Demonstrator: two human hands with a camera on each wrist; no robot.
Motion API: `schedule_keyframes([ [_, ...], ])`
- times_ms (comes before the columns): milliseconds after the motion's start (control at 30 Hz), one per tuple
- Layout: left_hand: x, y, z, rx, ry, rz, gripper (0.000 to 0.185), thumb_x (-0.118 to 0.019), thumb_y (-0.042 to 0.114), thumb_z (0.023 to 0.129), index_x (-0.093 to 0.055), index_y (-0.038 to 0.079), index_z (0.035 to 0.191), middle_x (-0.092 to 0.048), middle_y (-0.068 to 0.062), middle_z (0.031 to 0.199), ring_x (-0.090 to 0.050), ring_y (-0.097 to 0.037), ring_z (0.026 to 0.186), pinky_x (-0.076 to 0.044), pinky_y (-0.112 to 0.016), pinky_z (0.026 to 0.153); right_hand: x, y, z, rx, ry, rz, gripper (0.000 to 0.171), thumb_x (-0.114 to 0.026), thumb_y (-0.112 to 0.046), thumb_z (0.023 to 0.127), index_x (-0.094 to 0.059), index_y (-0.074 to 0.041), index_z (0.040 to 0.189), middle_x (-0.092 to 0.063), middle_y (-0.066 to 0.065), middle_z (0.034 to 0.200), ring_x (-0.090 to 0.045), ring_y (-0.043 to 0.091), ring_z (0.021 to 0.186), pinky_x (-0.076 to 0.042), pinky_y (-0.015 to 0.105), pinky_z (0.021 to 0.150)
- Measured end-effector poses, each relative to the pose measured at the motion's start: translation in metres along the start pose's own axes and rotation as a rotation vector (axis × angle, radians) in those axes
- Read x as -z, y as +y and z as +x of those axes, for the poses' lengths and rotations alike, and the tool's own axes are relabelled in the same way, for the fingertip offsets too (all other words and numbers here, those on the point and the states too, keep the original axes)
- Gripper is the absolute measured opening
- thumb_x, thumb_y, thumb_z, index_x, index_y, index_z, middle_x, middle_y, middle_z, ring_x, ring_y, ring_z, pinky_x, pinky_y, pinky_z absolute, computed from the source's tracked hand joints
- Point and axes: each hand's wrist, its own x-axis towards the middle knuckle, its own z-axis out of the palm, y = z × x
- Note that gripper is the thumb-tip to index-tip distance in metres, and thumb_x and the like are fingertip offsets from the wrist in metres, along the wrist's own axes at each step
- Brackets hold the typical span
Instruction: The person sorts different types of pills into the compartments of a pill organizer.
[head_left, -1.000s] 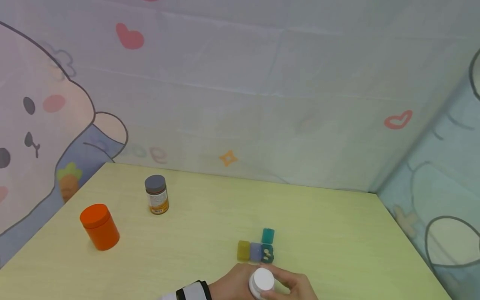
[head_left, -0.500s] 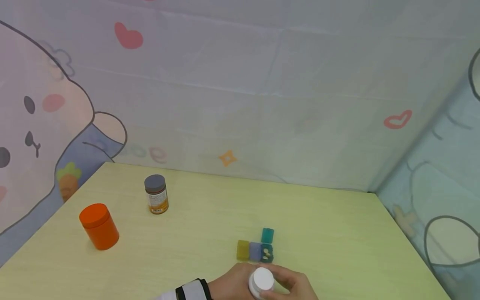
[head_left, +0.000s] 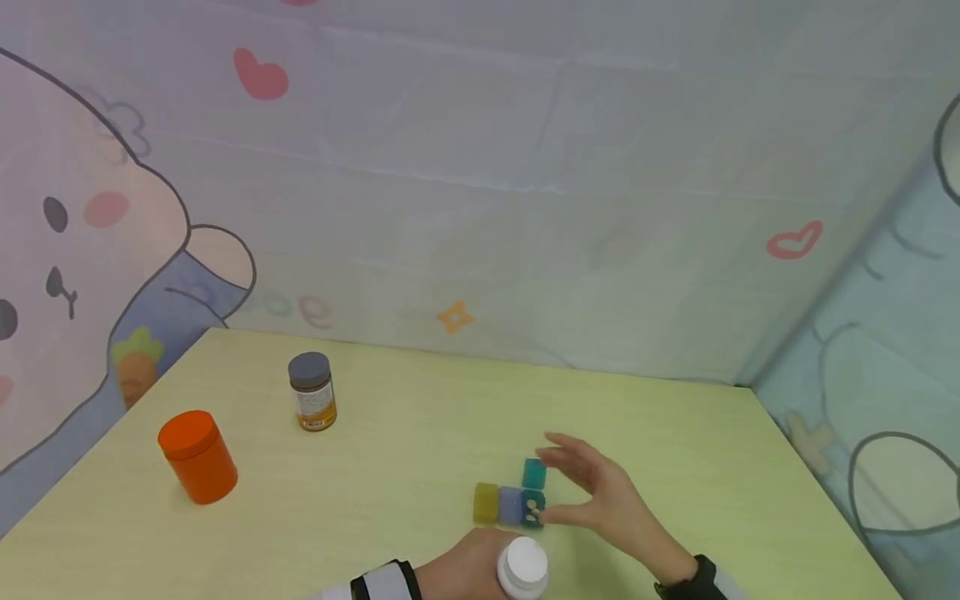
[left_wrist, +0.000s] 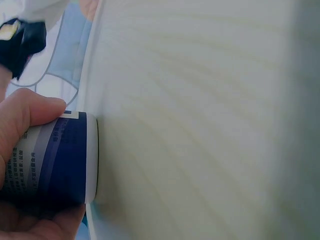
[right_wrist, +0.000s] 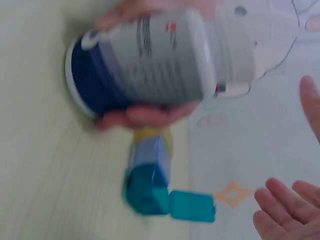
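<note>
My left hand [head_left: 467,565] grips a white pill bottle [head_left: 523,568] with a blue-and-white label, its white cap on. In the left wrist view the bottle [left_wrist: 65,155] stands upright with its base at the tabletop, thumb and fingers around it. Just beyond it lies a small pill organizer [head_left: 510,505] with yellow, lavender and teal compartments. Its teal lid [head_left: 534,473] is flipped back, and pale tablets [head_left: 533,505] show in the teal compartment. My right hand [head_left: 603,492] holds nothing, fingers and thumb spread apart beside the teal compartment, thumb tip right at its edge.
An orange jar [head_left: 198,458] stands at the left of the pale yellow table [head_left: 390,450]. Behind it is a brown bottle [head_left: 312,392] with a grey lid. Printed cloth [head_left: 480,183] hangs behind the table and along its sides.
My right hand has left the pill bottle's cap and moved forward and right to the teal compartment, its fingers spreading. My left hand and the bottle have stayed in place.
</note>
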Motion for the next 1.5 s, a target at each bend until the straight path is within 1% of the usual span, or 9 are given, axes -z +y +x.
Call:
schedule_keyframes([
  [100, 0.000, -0.013, 0.006, -0.018, -0.007, 0.041, 0.032, -0.085, 0.008, 0.077, -0.070, 0.008, 0.106, -0.068, 0.014, 0.093, -0.057, 0.007, 0.086, -0.047, -0.018, 0.085, 0.001, 0.009, 0.010, -0.110, 0.044, -0.048, 0.090, -0.088, -0.007, 0.075, -0.038, 0.009, 0.148, -0.056, 0.031, 0.139, -0.058, 0.034, 0.131, -0.045, 0.049, 0.109],
  [167, -0.001, -0.029, 0.013, -0.031, -0.021, 0.038, 0.032, -0.085, 0.012, 0.078, -0.071, 0.011, 0.107, -0.068, 0.015, 0.094, -0.057, 0.007, 0.087, -0.048, -0.018, 0.085, -0.001, 0.017, 0.014, -0.180, 0.045, -0.056, 0.095, -0.090, -0.007, 0.073, -0.036, 0.011, 0.149, -0.054, 0.032, 0.142, -0.052, 0.045, 0.133, -0.044, 0.050, 0.110],
  [367, -0.006, -0.067, 0.030, 0.006, -0.046, -0.020, 0.029, -0.085, 0.023, 0.082, -0.071, 0.024, 0.108, -0.069, 0.018, 0.097, -0.060, 0.005, 0.090, -0.049, -0.019, 0.085, -0.009, 0.038, 0.017, -0.311, 0.013, -0.067, 0.094, -0.092, -0.006, 0.071, -0.039, 0.015, 0.145, -0.056, 0.031, 0.137, -0.053, 0.047, 0.130, -0.048, 0.049, 0.108],
  [733, -0.006, -0.057, 0.024, 0.034, -0.048, -0.037, 0.029, -0.082, 0.021, 0.085, -0.069, 0.025, 0.111, -0.069, 0.016, 0.100, -0.060, 0.001, 0.092, -0.051, -0.023, 0.087, -0.023, 0.054, 0.015, -0.393, -0.044, -0.141, 0.077, -0.090, 0.000, 0.066, -0.050, 0.017, 0.129, -0.064, 0.018, 0.113, -0.063, 0.028, 0.104, -0.055, 0.048, 0.097],
  [900, -0.005, -0.062, 0.026, 0.023, -0.071, -0.048, 0.028, -0.083, 0.023, 0.085, -0.069, 0.027, 0.109, -0.069, 0.017, 0.100, -0.061, 0.002, 0.091, -0.050, -0.021, 0.086, -0.024, 0.054, 0.016, -0.409, -0.054, -0.196, 0.065, -0.089, -0.001, 0.066, -0.057, 0.014, 0.121, -0.065, 0.013, 0.105, -0.062, 0.025, 0.099, -0.056, 0.047, 0.092],
  [1000, -0.003, -0.054, 0.023, 0.016, -0.084, -0.042, 0.028, -0.083, 0.022, 0.085, -0.069, 0.025, 0.109, -0.069, 0.018, 0.100, -0.060, 0.004, 0.091, -0.050, -0.020, 0.086, -0.024, 0.055, 0.015, -0.412, -0.057, -0.219, 0.060, -0.089, -0.002, 0.067, -0.059, 0.012, 0.117, -0.065, 0.011, 0.102, -0.061, 0.022, 0.095, -0.056, 0.042, 0.088],
  [1233, 0.006, -0.006, 0.005, 0.019, -0.063, 0.002, 0.034, -0.081, 0.009, 0.083, -0.068, 0.014, 0.113, -0.067, 0.014, 0.103, -0.057, 0.003, 0.093, -0.047, -0.019, 0.090, -0.022, 0.056, 0.014, -0.395, -0.053, -0.225, 0.053, -0.087, -0.003, 0.069, -0.061, 0.011, 0.113, -0.066, 0.010, 0.101, -0.062, 0.021, 0.094, -0.056, 0.038, 0.084],
  [1400, 0.019, 0.019, 0.000, -0.052, -0.030, 0.070, 0.049, -0.084, 0.004, 0.080, -0.063, 0.010, 0.125, -0.069, 0.003, 0.119, -0.057, 0.003, 0.105, -0.046, -0.020, 0.097, -0.022, 0.056, 0.017, -0.400, -0.061, -0.204, 0.052, -0.083, 0.003, 0.069, -0.061, 0.014, 0.114, -0.069, 0.014, 0.103, -0.066, 0.026, 0.096, -0.058, 0.043, 0.087],
  [1500, 0.032, 0.040, -0.002, -0.155, -0.005, 0.139, 0.059, -0.085, 0.006, 0.080, -0.059, 0.006, 0.133, -0.066, -0.007, 0.130, -0.058, -0.003, 0.117, -0.044, -0.023, 0.104, -0.020, 0.057, 0.015, -0.369, -0.065, -0.208, 0.049, -0.083, 0.003, 0.069, -0.062, 0.012, 0.113, -0.069, 0.014, 0.103, -0.066, 0.026, 0.096, -0.058, 0.043, 0.086],
])
